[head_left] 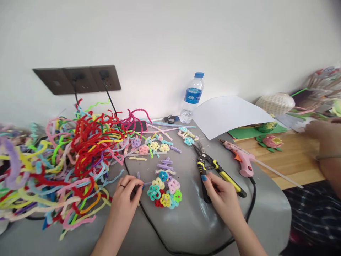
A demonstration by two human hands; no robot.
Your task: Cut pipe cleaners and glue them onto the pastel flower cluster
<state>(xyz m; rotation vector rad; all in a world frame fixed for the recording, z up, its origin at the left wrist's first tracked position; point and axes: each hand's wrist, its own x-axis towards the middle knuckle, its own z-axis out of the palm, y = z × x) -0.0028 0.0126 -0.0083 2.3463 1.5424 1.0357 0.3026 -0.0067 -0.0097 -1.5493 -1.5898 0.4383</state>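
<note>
Purple strip (147, 184), fuzzy and thin, sits in the fingertips of the left hand (126, 192), which is closed in a pinch around it, just left of the flowers. The right hand (223, 195) has its fingers curled and its thumb overlapping a handle of the pliers (204, 156); whether it grips them or only rests there, I cannot tell. The pliers are metal, with black and yellow handles spread apart, and their tip points away from the right hand.

Between the two hands lies the cluster (165, 200), a rounded bunch of soft, looped flowers in teal, yellow, red, pink, green and pale blue. Straight purple pieces cross its stem in a ladder shape beyond the blooms. Further out from the left hand are loose flowers (154, 146) in pastel plush. To its left rises the pile (87, 153), a tangle of bendy, velvety strips in many colours.

Right of the right hand lies the glue gun (243, 161), smooth pink plastic, a translucent stick running out of its back. Beyond it, white paper (229, 113) curves upward beside a clear, ribbed bottle (193, 96). The counter (191, 224) is grey and slightly glossy.
</note>
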